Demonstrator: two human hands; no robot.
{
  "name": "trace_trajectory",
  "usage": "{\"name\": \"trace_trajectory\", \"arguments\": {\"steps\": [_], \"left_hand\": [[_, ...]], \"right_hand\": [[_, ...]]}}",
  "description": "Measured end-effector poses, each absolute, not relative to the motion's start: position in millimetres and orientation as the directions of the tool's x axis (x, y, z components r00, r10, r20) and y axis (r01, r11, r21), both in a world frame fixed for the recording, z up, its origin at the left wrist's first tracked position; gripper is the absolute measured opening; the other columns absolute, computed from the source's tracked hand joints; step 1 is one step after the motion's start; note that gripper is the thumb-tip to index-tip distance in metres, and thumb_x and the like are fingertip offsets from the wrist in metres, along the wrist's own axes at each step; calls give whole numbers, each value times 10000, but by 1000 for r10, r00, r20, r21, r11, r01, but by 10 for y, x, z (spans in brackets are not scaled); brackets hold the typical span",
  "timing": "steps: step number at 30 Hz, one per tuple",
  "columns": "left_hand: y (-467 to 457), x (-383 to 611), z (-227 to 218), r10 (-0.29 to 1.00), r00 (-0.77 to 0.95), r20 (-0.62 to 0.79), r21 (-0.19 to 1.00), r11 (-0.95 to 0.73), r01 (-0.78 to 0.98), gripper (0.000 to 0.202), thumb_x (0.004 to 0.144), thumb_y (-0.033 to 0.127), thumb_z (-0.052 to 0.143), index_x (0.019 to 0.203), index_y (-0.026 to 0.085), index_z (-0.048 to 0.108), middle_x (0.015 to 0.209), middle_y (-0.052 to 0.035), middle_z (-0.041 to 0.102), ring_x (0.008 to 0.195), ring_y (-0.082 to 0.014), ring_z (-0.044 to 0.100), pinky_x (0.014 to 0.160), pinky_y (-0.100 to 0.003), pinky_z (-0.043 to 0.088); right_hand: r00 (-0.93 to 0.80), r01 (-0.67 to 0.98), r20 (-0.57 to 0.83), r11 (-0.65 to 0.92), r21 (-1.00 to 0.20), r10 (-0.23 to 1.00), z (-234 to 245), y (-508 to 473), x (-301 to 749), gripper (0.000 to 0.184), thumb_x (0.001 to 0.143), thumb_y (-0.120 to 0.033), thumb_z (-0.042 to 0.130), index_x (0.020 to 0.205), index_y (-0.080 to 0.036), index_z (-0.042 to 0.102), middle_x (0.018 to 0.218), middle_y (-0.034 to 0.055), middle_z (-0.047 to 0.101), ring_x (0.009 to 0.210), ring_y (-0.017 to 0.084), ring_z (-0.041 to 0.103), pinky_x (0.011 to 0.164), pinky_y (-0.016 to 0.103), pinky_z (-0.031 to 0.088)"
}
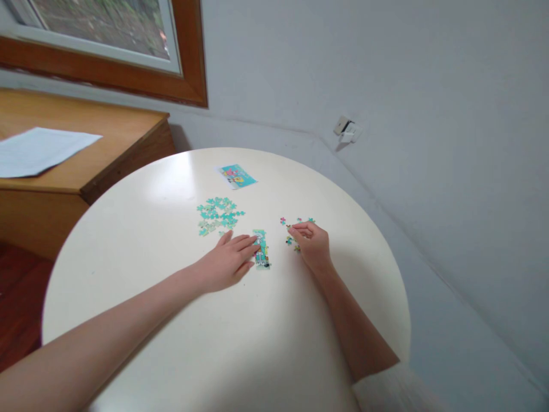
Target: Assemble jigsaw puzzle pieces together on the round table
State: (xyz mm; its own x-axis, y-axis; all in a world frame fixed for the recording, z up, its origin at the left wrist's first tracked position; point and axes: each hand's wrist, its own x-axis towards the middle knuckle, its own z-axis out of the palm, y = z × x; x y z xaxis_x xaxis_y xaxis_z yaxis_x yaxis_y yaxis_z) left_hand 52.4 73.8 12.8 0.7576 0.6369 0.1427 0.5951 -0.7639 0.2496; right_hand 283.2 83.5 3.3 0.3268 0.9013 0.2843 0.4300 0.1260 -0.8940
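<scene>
A narrow joined strip of jigsaw puzzle [262,252] lies on the round white table [180,343]. My left hand [227,263] rests flat with its fingers stretched out, the fingertips on the strip's left edge. To the right of the strip, my right hand [313,243] has thumb and fingertips pinched on a small puzzle piece [289,228], mostly hidden by the fingers. Several loose pieces [289,240] lie around and partly beneath that hand. Beyond my left hand spreads a pile of mostly teal puzzle pieces [218,214].
A colourful picture card [237,176] lies near the table's far edge. At the left stands a wooden desk [124,129] with white paper [45,150] on it, under a wood-framed window [193,63]. A wall socket with a plug [347,130] is on the wall behind.
</scene>
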Motion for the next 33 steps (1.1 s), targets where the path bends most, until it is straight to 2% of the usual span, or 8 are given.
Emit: {"name": "trace_trajectory", "arguments": {"steps": [8,14,22,33], "left_hand": [[740,517,130,631,763,140,237,-770,593,402,912,267,330,1270,174,486,1366,-130,465,1252,-258,415,1051,-558,250],[741,513,132,630,761,155,244,-771,588,400,909,263,336,1267,177,492,1366,-127,466,1256,-257,411,1060,-554,238],[735,513,140,635,759,146,269,-764,587,402,905,256,333,1266,174,488,1365,-130,465,1256,-271,416,1054,-573,237],[736,513,128,637,758,141,265,-762,591,402,902,255,345,1270,183,489,1371,-127,459,1256,-264,412,1062,-559,228]], "right_hand": [[403,275,239,133,-952,883,29,859,2843,238,606,-385,663,714,-183,598,649,33,679,638,173,660,646,305,535],[412,260,249,149,-954,877,40,863,2865,368,641,-404,616,916,-163,657,712,47,705,677,183,669,692,333,539],[400,299,267,151,-942,877,29,870,2883,326,671,-441,590,843,-170,641,757,71,705,693,189,673,652,319,539],[454,201,208,128,-971,866,116,825,2838,320,651,-454,608,805,-179,555,681,68,706,639,201,683,616,317,528]]}}
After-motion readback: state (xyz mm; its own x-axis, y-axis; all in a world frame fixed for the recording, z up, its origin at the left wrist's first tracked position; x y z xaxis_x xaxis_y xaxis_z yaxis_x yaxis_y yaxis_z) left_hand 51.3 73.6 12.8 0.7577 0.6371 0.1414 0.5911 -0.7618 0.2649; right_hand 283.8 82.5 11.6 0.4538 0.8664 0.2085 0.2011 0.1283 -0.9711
